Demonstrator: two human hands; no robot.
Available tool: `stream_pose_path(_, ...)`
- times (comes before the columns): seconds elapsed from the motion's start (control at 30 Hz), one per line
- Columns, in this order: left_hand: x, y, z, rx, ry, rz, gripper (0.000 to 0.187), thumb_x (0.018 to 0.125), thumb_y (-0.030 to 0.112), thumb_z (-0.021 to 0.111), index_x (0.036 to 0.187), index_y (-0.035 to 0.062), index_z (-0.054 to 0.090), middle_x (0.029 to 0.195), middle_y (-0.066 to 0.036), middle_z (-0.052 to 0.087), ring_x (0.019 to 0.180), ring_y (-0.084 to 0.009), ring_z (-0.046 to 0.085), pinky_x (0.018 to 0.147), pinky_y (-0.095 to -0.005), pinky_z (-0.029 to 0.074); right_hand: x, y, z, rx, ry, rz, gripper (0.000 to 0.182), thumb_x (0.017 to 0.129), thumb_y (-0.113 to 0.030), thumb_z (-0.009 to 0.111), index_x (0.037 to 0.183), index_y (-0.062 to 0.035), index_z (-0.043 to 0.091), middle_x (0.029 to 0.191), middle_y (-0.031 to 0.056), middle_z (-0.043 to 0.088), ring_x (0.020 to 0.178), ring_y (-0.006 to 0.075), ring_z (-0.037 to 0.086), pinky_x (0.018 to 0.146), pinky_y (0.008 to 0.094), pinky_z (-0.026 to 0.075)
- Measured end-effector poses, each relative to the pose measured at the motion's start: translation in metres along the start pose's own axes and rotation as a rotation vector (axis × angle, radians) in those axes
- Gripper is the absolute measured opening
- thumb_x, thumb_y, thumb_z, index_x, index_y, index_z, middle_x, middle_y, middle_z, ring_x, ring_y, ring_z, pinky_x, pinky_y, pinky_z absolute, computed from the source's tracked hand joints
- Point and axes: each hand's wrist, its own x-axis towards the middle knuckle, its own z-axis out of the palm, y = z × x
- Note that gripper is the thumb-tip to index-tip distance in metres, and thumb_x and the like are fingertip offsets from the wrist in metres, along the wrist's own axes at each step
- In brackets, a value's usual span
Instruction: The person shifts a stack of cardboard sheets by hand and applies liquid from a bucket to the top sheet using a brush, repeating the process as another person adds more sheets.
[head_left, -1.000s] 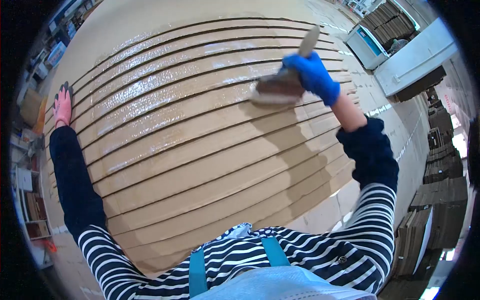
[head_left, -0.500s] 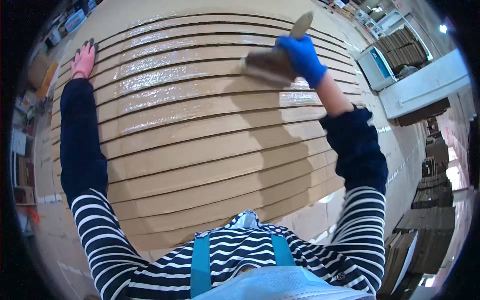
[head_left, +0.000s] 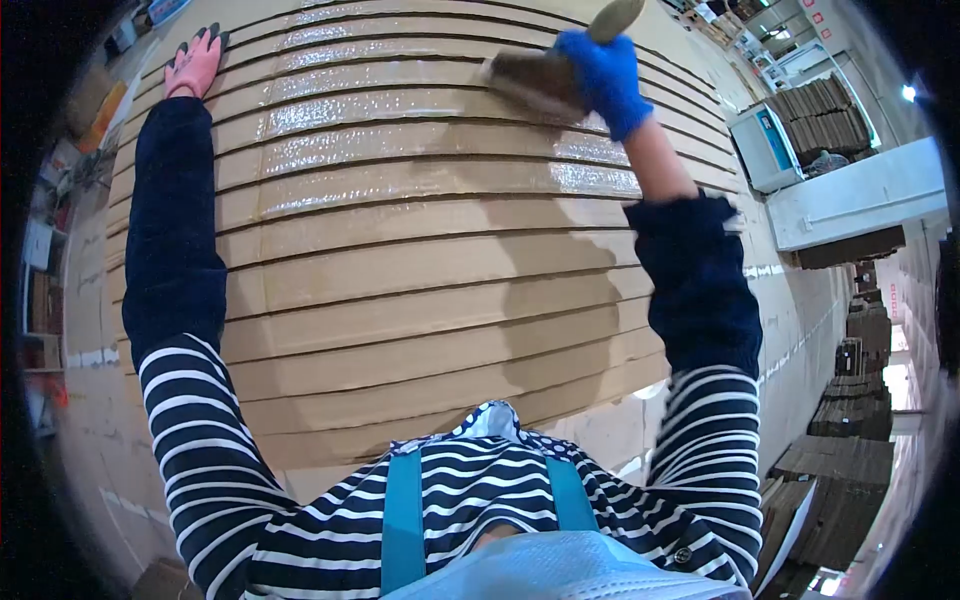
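My left hand [head_left: 195, 65], in a pink glove with dark fingertips, lies with its fingers stretched out on the left part of the overlapping cardboard sheets [head_left: 380, 285]. In a blue glove, my right hand [head_left: 608, 82] is wrapped round the handle of a wide brush [head_left: 540, 85]. Its pale handle end sticks up above the fist, and the dark, blurred head points left, low over the sheets. Wet, shiny bands of glue [head_left: 345, 113] run across the upper rows of cardboard. The lower rows look dry and carry the shadow of my right arm.
At the right, a white ledge [head_left: 860, 190] stands beside the sheets, with a blue-and-white box [head_left: 765, 148] and a stack of cardboard [head_left: 828, 115] behind it. More cardboard piles [head_left: 835, 460] line the far right. Shelving [head_left: 42, 300] stands at the left edge.
The sheets sit higher in view. My left hand appears further up and right, still flat. The brush has shifted slightly upward in my right hand's grip.
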Motion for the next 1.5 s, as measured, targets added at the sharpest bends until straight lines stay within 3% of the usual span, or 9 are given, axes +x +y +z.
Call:
stream_pose_path(0.2, -0.003, 0.007, -0.008, -0.027, -0.015, -0.065, 0.054, 0.081, 0.049, 0.02, 0.128, 0.0212, 0.023, 0.133, 0.0, 0.021, 0.121, -0.0288, 0.021, 0.097, -0.0452, 0.015, -0.13, -0.075, 0.031, -0.015, -0.327, 0.063, 0.02, 0.067, -0.022, 0.058, 0.062, -0.003, 0.055, 0.054, 0.0083, 0.054, 0.053, 0.01, 0.052, 0.051, 0.0293, 0.042)
stream_pose_path(0.53, 0.002, 0.003, -0.004, 0.13, -0.052, 0.023, 0.048, 0.084, 0.042, 0.019, 0.127, 0.0221, 0.021, 0.134, 0.0, 0.017, 0.121, -0.0302, 0.02, 0.096, -0.0473, 0.015, 0.017, -0.02, 0.055, -0.09, 0.047, -0.134, 0.019, 0.074, -0.019, 0.056, 0.07, -0.0007, 0.061, 0.058, 0.0008, 0.055, 0.057, 0.0077, 0.052, 0.054, 0.0228, 0.043)
stream_pose_path(0.73, -0.03, 0.025, -0.057, -0.18, -0.115, 0.016, 0.063, 0.08, 0.049, 0.027, 0.128, 0.0106, 0.018, 0.125, -0.014, 0.032, 0.113, -0.0325, 0.03, 0.094, -0.0419, 0.021, -0.117, -0.081, 0.05, 0.152, -0.413, -0.043, 0.015, 0.069, -0.016, 0.06, 0.061, -0.0035, 0.055, 0.057, 0.0033, 0.054, 0.054, 0.0098, 0.052, 0.052, 0.026, 0.042)
stream_pose_path(0.83, 0.003, 0.009, -0.008, -0.023, -0.047, -0.042, 0.053, 0.082, 0.046, 0.02, 0.129, 0.0207, 0.019, 0.134, 0.0, 0.019, 0.121, -0.0301, 0.02, 0.097, -0.0452, 0.014, -0.086, -0.088, 0.036, 0.429, -0.345, 0.139, 0.012, 0.069, -0.01, 0.058, 0.063, -0.0006, 0.056, 0.061, 0.0035, 0.056, 0.058, 0.0112, 0.055, 0.056, 0.0247, 0.045)
stream_pose_path(0.93, 0.002, 0.01, -0.012, -0.075, -0.02, -0.02, 0.054, 0.081, 0.047, 0.022, 0.127, 0.0193, 0.024, 0.133, -0.001, 0.022, 0.12, -0.029, 0.022, 0.096, -0.0466, 0.015, -0.007, -0.059, 0.029, 0.25, -0.111, -0.286, 0.014, 0.073, -0.013, 0.057, 0.067, -0.0003, 0.057, 0.061, 0.0034, 0.057, 0.056, 0.0088, 0.053, 0.052, 0.0247, 0.044)
stream_pose_path(1.0, 0.002, 0.01, -0.011, -0.108, -0.005, -0.032, 0.054, 0.081, 0.048, 0.022, 0.127, 0.0197, 0.024, 0.133, -0.001, 0.023, 0.121, -0.0288, 0.022, 0.096, -0.0465, 0.015, 0.003, -0.072, 0.027, 0.198, -0.094, 0.149, 0.015, 0.072, -0.015, 0.059, 0.067, -0.0018, 0.057, 0.06, 0.0026, 0.055, 0.052, 0.0097, 0.05, 0.047, 0.0221, 0.04)
stream_pose_path(1.07, 0.003, 0.008, -0.007, -0.081, 0.015, -0.026, 0.055, 0.081, 0.048, 0.022, 0.127, 0.0203, 0.023, 0.133, 0.0, 0.022, 0.121, -0.0279, 0.021, 0.097, -0.0462, 0.014, 0.002, -0.035, 0.025, -0.035, -0.124, -0.225, 0.011, 0.075, -0.011, 0.056, 0.072, -0.0005, 0.056, 0.066, 0.0043, 0.057, 0.066, 0.0125, 0.057, 0.061, 0.0252, 0.046)
stream_pose_path(1.27, -0.001, 0.012, -0.01, -0.115, -0.02, -0.093, 0.056, 0.081, 0.049, 0.022, 0.128, 0.0201, 0.021, 0.134, 0.0, 0.02, 0.123, -0.0264, 0.018, 0.098, -0.0433, 0.012, -0.124, -0.043, -0.027, 0.301, -0.539, 0.309, 0.017, 0.067, -0.016, 0.063, 0.069, -0.0031, 0.053, 0.065, 0.0022, 0.053, 0.062, 0.0101, 0.05, 0.059, 0.0269, 0.042)
stream_pose_path(1.5, 0.001, 0.006, -0.008, -0.045, -0.022, -0.064, 0.054, 0.082, 0.048, 0.021, 0.128, 0.019, 0.023, 0.133, -0.002, 0.021, 0.122, -0.0259, 0.019, 0.097, -0.044, 0.014, 0.003, -0.013, -0.083, 0.36, -0.005, -0.017, 0.014, 0.072, -0.014, 0.058, 0.071, -0.0001, 0.058, 0.065, 0.0048, 0.057, 0.058, 0.0113, 0.053, 0.054, 0.0234, 0.043)
